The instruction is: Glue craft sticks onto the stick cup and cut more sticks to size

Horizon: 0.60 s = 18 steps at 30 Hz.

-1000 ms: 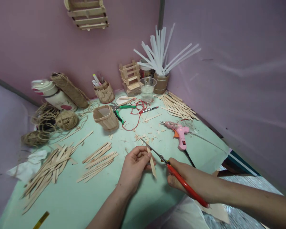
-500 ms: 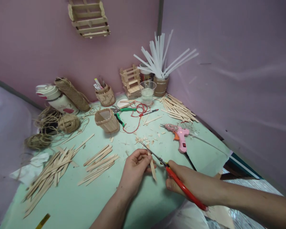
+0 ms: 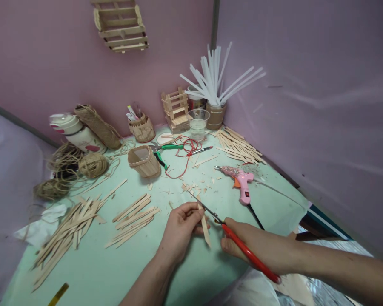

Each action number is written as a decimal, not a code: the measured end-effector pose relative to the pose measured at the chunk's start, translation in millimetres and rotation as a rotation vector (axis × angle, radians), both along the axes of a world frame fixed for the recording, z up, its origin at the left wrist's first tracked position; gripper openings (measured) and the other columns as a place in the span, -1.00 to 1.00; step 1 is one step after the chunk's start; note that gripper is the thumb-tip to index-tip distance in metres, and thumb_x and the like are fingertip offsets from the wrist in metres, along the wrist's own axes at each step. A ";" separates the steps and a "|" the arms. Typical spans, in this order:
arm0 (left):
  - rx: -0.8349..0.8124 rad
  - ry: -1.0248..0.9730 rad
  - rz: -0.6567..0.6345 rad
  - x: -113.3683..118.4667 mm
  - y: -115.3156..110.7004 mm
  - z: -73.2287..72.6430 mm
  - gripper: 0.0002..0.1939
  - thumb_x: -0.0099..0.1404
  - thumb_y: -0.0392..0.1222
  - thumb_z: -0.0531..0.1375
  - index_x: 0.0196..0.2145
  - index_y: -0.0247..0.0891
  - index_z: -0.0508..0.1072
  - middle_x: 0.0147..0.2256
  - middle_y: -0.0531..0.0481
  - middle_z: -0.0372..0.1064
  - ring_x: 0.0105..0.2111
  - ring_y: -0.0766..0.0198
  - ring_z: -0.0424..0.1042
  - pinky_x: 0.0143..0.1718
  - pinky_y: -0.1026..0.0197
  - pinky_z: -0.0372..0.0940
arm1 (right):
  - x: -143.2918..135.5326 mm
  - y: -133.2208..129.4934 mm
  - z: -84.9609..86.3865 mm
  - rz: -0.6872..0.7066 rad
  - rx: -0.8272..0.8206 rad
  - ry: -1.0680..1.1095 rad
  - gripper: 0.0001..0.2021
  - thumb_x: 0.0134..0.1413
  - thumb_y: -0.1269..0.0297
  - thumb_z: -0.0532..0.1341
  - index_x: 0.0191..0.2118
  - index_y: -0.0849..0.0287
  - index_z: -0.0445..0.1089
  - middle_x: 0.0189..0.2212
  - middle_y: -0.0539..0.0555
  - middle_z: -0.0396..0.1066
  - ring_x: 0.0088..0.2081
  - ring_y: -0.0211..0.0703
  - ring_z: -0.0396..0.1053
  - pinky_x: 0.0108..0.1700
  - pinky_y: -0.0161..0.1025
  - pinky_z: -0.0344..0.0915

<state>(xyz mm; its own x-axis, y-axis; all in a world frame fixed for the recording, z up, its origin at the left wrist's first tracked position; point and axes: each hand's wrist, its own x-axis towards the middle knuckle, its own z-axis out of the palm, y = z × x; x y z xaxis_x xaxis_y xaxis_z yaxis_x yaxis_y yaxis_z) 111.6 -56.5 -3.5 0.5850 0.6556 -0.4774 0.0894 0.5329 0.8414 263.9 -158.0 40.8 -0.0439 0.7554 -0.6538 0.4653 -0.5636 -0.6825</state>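
Between the thumb and fingers of my left hand is a wooden craft stick, its lower end cut to a slant. My right hand is closed round the red handles of a pair of scissors. The scissor blades point up and to the left, lying across the stick's upper end close to my left fingertips. Small wood offcuts are scattered on the green table just beyond the blades. A woven-looking stick basket stands farther back on the left.
A pink glue gun lies to the right, its cord trailing toward me. Craft sticks lie in a short row, a left pile and a back-right pile. Green-handled pliers, red cord and a water cup sit behind.
Hardly anything differs. The stick's lower end sits slightly lower, and the scissors remain across its top. The whole view has shifted a little.
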 end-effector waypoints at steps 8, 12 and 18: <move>-0.097 -0.004 -0.009 0.6 2.3 -4.3 -0.74 0.02 -0.11 0.34 -0.42 -0.36 0.45 -0.54 0.04 0.32 -0.55 0.36 0.37 -0.51 0.32 0.34 | -2.0 1.8 -13.8 -0.078 0.001 0.037 -0.63 0.14 -0.06 0.06 -0.47 0.16 0.19 -0.53 -0.05 0.21 -0.45 -0.21 0.16 -0.40 -0.28 0.07; -0.131 -0.008 -0.018 1.0 1.8 -6.7 -0.75 0.04 -0.12 0.34 -0.42 -0.36 0.44 -0.55 0.04 0.33 -0.56 0.38 0.37 -0.51 0.33 0.34 | -1.3 2.0 -20.6 -0.095 -0.019 0.043 -0.62 0.14 -0.07 0.05 -0.45 0.17 0.23 -0.52 -0.03 0.21 -0.44 -0.21 0.15 -0.40 -0.28 0.07; -0.170 0.015 -0.033 1.2 2.9 -9.9 -0.76 0.04 -0.13 0.33 -0.45 -0.35 0.40 -0.56 0.04 0.33 -0.59 0.40 0.36 -0.51 0.35 0.34 | 1.0 5.5 -23.3 -0.062 0.008 0.127 -0.57 0.04 -0.14 0.14 -0.48 0.18 0.21 -0.55 -0.07 0.08 -0.48 -0.26 0.04 -0.41 -0.30 0.10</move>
<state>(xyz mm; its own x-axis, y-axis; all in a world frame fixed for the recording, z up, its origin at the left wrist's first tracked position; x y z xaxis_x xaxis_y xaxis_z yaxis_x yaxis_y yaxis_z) 112.8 -53.6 -13.4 0.5968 0.5450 -0.5889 0.1215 0.6641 0.7377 264.9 -152.5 17.5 -0.0789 0.7643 -0.6401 0.3399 -0.5830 -0.7380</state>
